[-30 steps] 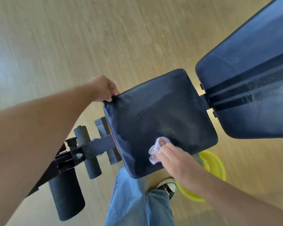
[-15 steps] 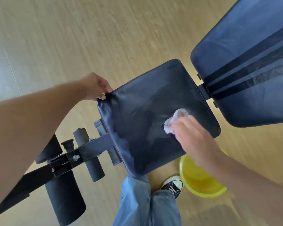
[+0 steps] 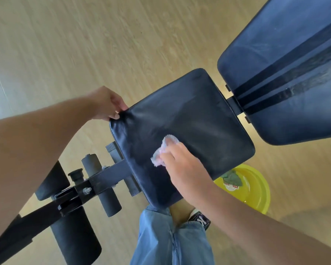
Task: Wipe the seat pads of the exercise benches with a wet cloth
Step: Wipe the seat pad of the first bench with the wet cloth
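A dark blue seat pad [image 3: 195, 119] of an exercise bench fills the middle of the view. My left hand [image 3: 108, 104] grips its far-left corner. My right hand [image 3: 182, 169] presses a crumpled white cloth [image 3: 161, 152] onto the pad's near-left half. The cloth shows beyond my fingertips; the rest is hidden under my hand. The larger back pad [image 3: 287, 73], dark blue with black stripes and wet streaks, lies at the upper right.
A yellow basin [image 3: 256, 190] with a green cloth [image 3: 232, 177] in it stands on the wooden floor under the pad's right edge. Black foam rollers [image 3: 101, 186] and the bench frame [image 3: 69, 203] stick out at lower left. My jeans leg [image 3: 170, 238] and shoe [image 3: 200, 219] are below.
My right hand with the cloth swept from the pad's near edge up toward its right side, then back left toward the middle. My left hand has kept its hold on the corner.
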Action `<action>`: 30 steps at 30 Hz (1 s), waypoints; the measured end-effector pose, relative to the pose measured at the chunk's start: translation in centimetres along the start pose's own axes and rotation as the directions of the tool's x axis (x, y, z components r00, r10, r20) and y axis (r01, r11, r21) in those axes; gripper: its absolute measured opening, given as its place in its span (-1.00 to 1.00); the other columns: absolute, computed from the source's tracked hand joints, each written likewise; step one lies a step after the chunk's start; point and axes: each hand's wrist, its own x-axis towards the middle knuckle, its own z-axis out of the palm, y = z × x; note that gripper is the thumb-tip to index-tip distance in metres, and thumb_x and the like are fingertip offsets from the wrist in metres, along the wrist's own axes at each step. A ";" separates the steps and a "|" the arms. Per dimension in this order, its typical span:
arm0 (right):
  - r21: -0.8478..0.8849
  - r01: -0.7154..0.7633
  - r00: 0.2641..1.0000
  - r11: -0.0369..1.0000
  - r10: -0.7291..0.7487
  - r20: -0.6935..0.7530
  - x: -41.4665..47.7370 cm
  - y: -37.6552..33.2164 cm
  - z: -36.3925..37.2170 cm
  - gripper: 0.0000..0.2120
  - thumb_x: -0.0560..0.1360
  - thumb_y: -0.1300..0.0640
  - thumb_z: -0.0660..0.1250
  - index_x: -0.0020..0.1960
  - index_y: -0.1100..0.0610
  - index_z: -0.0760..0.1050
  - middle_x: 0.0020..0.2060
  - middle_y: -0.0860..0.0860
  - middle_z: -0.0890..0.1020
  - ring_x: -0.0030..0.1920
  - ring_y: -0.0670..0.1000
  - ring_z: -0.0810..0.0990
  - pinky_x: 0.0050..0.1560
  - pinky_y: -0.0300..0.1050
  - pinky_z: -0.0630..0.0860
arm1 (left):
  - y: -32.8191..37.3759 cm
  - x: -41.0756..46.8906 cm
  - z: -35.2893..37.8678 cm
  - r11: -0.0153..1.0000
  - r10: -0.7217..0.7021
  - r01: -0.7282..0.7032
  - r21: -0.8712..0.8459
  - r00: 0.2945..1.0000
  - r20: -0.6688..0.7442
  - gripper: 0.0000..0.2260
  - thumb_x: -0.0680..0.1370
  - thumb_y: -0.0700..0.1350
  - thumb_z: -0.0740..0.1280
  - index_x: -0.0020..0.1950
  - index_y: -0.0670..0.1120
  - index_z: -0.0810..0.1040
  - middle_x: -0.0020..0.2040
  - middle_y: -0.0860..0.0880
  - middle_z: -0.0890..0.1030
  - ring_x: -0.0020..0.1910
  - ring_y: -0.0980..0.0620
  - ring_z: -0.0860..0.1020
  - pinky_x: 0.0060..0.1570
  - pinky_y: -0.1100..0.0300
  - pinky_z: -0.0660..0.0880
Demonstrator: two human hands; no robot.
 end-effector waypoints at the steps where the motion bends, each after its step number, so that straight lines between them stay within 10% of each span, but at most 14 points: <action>1: 0.065 -0.125 0.990 0.990 0.129 -0.063 2.4 -0.7 0.9 -0.78 0.52 0.30 0.24 0.03 0.17 0.65 0.03 0.10 0.59 0.06 0.11 0.55 -0.13 -0.12 0.56 | 0.1 0.1 0.0 1.000 0.002 -0.002 0.005 1.000 -0.001 -0.69 0.49 -0.47 0.34 -0.06 -0.07 0.67 0.10 -0.14 0.68 0.07 -0.14 0.65 0.07 0.12 0.57; 4: 0.289 -0.247 0.940 0.925 0.302 -0.161 5.9 -4.6 3.9 -0.73 0.49 0.33 0.19 -0.03 0.20 0.66 -0.02 0.07 0.57 0.10 0.05 0.54 -0.01 -0.11 0.57 | -0.1 0.4 0.0 1.000 -0.001 0.001 -0.014 1.000 -0.006 -0.70 0.48 -0.48 0.34 -0.09 -0.08 0.67 0.11 -0.15 0.69 0.12 -0.16 0.65 0.14 0.05 0.58; 10: 0.144 0.138 0.990 0.980 -0.138 -0.005 -5.8 -2.8 3.1 -0.73 0.63 0.37 0.21 -0.17 0.21 0.57 -0.17 0.08 0.56 0.01 0.06 0.55 -0.17 -0.07 0.57 | -0.3 0.7 0.1 0.999 -0.014 0.014 -0.043 1.000 0.000 -0.69 0.48 -0.48 0.35 -0.14 -0.06 0.67 0.10 -0.14 0.69 0.11 -0.13 0.65 0.14 0.07 0.56; 15: 0.196 -0.286 0.923 0.938 0.325 -0.204 2.8 0.5 0.9 -0.79 0.30 0.46 0.33 -0.31 0.15 0.52 -0.28 -0.01 0.42 -0.22 0.07 0.44 -0.23 -0.28 0.30 | 0.2 0.6 0.0 1.000 -0.027 0.027 -0.015 1.000 0.007 -0.70 0.48 -0.46 0.38 -0.12 -0.05 0.68 0.08 -0.11 0.70 0.06 -0.12 0.66 0.12 0.12 0.55; 17: 0.248 -0.325 0.899 0.913 0.380 -0.220 6.6 -3.0 2.0 -0.75 0.40 0.45 0.33 -0.19 0.15 0.64 -0.18 0.04 0.56 -0.09 0.08 0.54 -0.09 -0.19 0.49 | 0.0 0.5 -0.1 0.999 -0.034 0.033 -0.033 0.999 -0.008 -0.71 0.48 -0.46 0.38 -0.11 -0.06 0.68 0.07 -0.10 0.70 0.08 -0.12 0.66 0.14 0.10 0.55; 23: 0.209 0.080 0.991 0.975 -0.100 0.085 -5.8 -3.0 1.2 -0.65 0.69 0.31 0.12 -0.11 0.14 0.62 -0.06 0.01 0.63 0.09 -0.02 0.57 -0.09 -0.10 0.57 | -0.2 0.7 0.0 0.998 -0.037 0.037 -0.046 0.999 -0.005 -0.73 0.49 -0.44 0.38 -0.09 -0.07 0.69 0.06 -0.07 0.70 0.06 -0.11 0.66 0.11 0.12 0.53; 25: 0.165 -0.075 0.997 0.983 0.078 -0.013 -5.9 2.3 -2.1 -0.80 0.51 0.42 0.33 -0.10 0.17 0.66 -0.08 0.01 0.60 0.05 -0.18 0.50 0.05 -0.32 0.50 | -0.2 0.8 -0.1 0.999 -0.037 0.037 -0.040 0.999 -0.003 -0.74 0.49 -0.44 0.38 -0.07 -0.09 0.69 0.06 -0.08 0.70 0.02 -0.10 0.66 0.10 0.12 0.52; 28: 0.259 -0.527 0.730 0.809 0.587 -0.350 -1.7 7.9 -4.3 -0.77 0.37 0.48 0.43 -0.15 0.17 0.68 -0.14 0.01 0.68 -0.01 -0.06 0.58 0.04 -0.12 0.61 | -0.2 0.9 0.0 0.999 -0.043 0.043 -0.021 0.999 -0.001 -0.73 0.48 -0.45 0.39 -0.06 -0.10 0.69 0.06 -0.10 0.70 0.02 -0.11 0.66 0.12 0.12 0.52; 30: 0.312 -0.551 0.674 0.774 0.633 -0.381 0.2 4.4 -2.3 -0.70 0.36 0.48 0.43 -0.13 0.10 0.70 -0.10 -0.04 0.68 -0.01 -0.10 0.55 0.12 -0.34 0.51 | -0.2 0.9 0.1 0.998 -0.048 0.048 -0.039 0.999 -0.005 -0.73 0.48 -0.46 0.39 -0.07 -0.10 0.69 0.07 -0.10 0.70 0.05 -0.14 0.67 0.14 0.09 0.53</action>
